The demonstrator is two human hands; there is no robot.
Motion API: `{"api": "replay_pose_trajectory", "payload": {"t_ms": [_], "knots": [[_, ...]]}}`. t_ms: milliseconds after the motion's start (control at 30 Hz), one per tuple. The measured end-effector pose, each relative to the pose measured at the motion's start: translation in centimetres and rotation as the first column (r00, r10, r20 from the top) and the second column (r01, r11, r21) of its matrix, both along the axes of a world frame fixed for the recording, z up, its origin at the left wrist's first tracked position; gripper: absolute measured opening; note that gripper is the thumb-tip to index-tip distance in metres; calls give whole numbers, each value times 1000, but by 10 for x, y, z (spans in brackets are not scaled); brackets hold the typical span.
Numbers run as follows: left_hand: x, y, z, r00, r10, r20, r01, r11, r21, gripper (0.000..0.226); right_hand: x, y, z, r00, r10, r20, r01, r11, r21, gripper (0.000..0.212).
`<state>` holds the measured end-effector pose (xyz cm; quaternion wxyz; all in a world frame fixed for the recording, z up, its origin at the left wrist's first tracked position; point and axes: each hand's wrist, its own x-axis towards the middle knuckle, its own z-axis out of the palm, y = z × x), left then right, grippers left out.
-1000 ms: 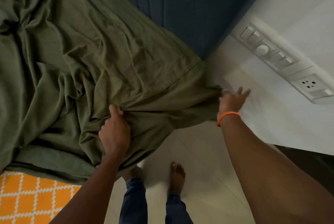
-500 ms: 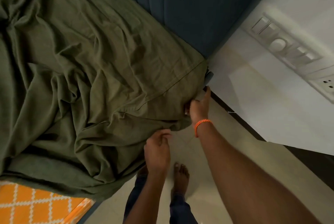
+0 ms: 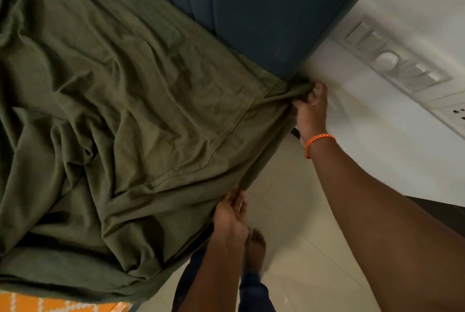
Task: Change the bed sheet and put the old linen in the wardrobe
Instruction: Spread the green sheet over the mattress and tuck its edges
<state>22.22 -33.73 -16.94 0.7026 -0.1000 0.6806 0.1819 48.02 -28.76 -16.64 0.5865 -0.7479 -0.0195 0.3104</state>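
Olive-green sheet point(image 3: 120, 115) spread rumpled over the bed, filling the left and middle of the view, hemmed edge hanging off the near-right side, corner drawn to the far right against the dark blue headboard point(image 3: 251, 9). Right hand point(image 3: 310, 107) at that corner, fingers curled round a bunched fold of cloth, right beside the white wall point(image 3: 377, 148). Left hand point(image 3: 230, 213) nearer, at the hanging hem, fingers seemingly pinching the edge (fingertips partly hidden under the cloth, so not certain). Likely risks from here: corner slipping out of the right grip under a hard pull, since only a small bunch held; cloth snagging or jamming in the narrow gap between headboard and wall; knuckles scraping the wall in that tight spot. Loose folds heaped at the left, near the orange patterned cover point(image 3: 50, 305), liable to stay wrinkled if tension applied from this one corner alone. Bare foot point(image 3: 255, 248) just beside the drooping hem, so a chance of treading on trailing cloth and dragging it down.
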Motion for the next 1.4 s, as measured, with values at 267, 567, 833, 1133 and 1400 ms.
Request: {"api": "replay_pose_trajectory", "payload": {"t_ms": [267,567,833,1133,1400], "knots": [[-28,-41,29,923,-355,-149,325,926,-193,12,-49,-7,-11,983,-96,-158,102,994,30,71],[-13,-33,42,965,-264,-3,264,964,29,28,-102,-28,-17,952,-26,304,113,956,-270,42],[1,4,-7,995,44,86,-44,999,-1,26,-150,-3,-26,993,-109,-56,103,990,-99,49],[0,-19,-10,889,-456,-47,438,875,-204,11,-125,-27,-49,858,117,499,210,808,-551,22],[17,-7,10,725,-635,268,684,709,-172,29,-107,-15,-32,968,228,100,-54,585,-809,23]]}}
